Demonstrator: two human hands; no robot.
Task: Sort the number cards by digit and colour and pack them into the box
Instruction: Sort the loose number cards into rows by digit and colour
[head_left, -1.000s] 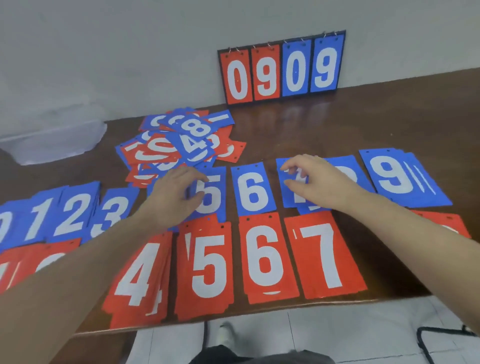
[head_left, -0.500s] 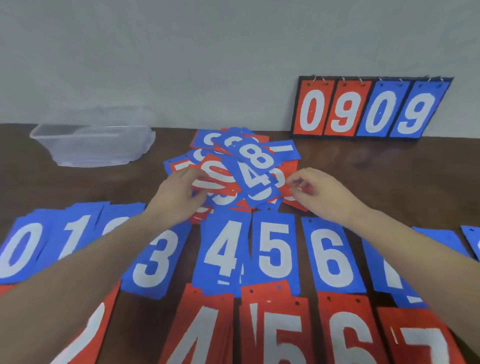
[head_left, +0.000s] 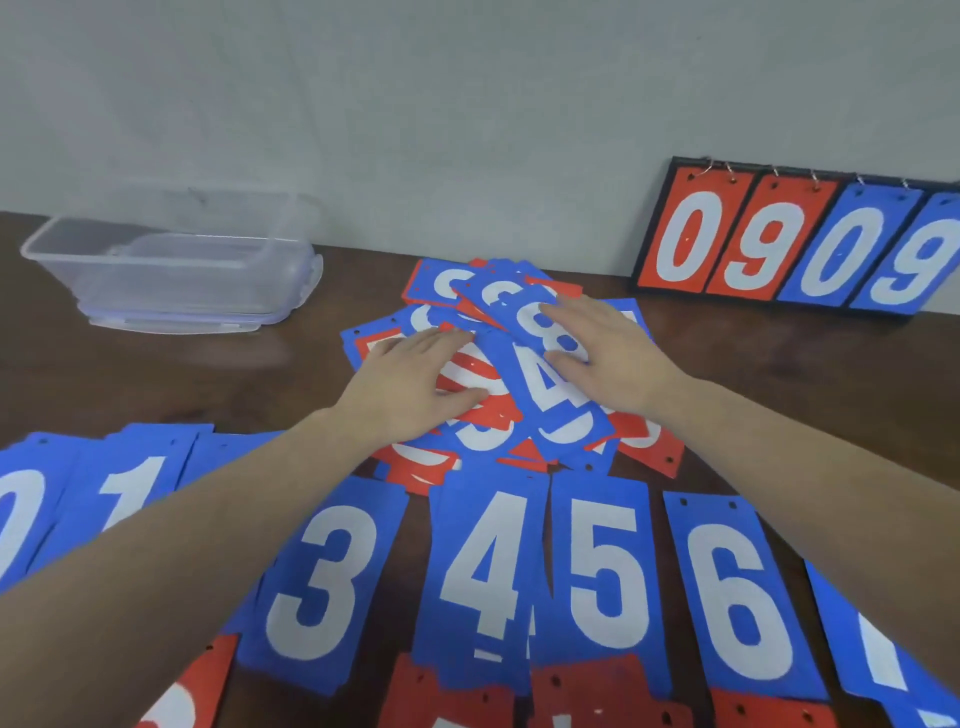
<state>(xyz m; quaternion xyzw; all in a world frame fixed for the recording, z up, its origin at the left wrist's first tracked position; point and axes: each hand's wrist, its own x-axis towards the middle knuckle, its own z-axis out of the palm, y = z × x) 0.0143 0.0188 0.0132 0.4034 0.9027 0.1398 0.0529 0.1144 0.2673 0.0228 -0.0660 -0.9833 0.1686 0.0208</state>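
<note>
Along the bottom edge of the frame lie the tops of red cards (head_left: 452, 696), cut off by the picture, with only scraps of their white digits showing. Just above them a row of blue cards runs across the lower half of the brown counter (head_left: 156, 379): a 0 (head_left: 15, 514) at the far left, a 1 (head_left: 130, 488) beside it, then a 3 (head_left: 324, 582), a 4 (head_left: 483, 571), a 5 (head_left: 605, 577) and a 6 (head_left: 737, 597), and at the lower right a further blue card (head_left: 878, 654) whose digit is mostly hidden under the right forearm. Several of these look like small stacks, their edges fanned slightly. Both bare forearms reach up from the lower corners toward the middle of the frame, where a loose heap of mixed cards (head_left: 498, 364) sits in red and blue, overlapping at all angles. The left hand (head_left: 410, 379) lies flat on the left side of the heap, fingers straight and spread, over a red card. The right hand (head_left: 608, 353) rests on the right side, fingers extended and slightly apart, its fingertips on a blue 8 (head_left: 545, 327) that lies above a blue 4 (head_left: 550, 389). Neither hand pinches or lifts anything. In the upper left, well apart from the heap, stands a clear plastic box (head_left: 171, 270) near the pale wall (head_left: 467, 104). In the upper right a scoreboard (head_left: 800, 244) leans against that wall, its ringed cards reading 0 and 9 in red, then 0 and 9 in blue.
</note>
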